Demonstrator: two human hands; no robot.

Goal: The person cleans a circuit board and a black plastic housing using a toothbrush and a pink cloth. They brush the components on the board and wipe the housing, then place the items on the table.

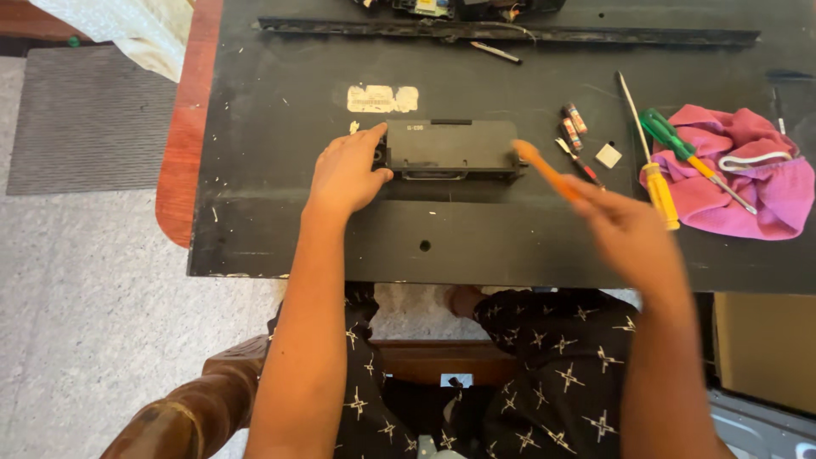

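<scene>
The left hand (346,172) presses on the left end of a black box (450,150), with the thumb and fingers curled around its corner. The right hand (625,228) is closed around an orange tool (546,169). That hand is blurry, so how the fingers sit cannot be told. The tip of the tool touches the right end of the box.

The box lies flat near the middle of the black bench (280,221), a bit closer to the near edge than to the far edge.

Just right of the box lie some small batteries (572,125), a thin red and black pen (580,163) and a little white square (608,155). Further right there is a long screwdriver with a yellow handle (660,194). Its handle is just beside the right hand. A pink cloth (748,183) sits near the right edge, and a green screwdriver (690,156) lies on top of it, beside a white band (755,159).

A torn white sticker (382,99) is on the bench just behind the box. A long black bar (510,34) runs along the far edge, with a thin pen (496,53) close in front of it.

Nothing sits between the left hand and the box. The batteries and the red pen lie close to the right hand's side of the box. A small hole (424,246) shows in the bench near the front edge.
</scene>
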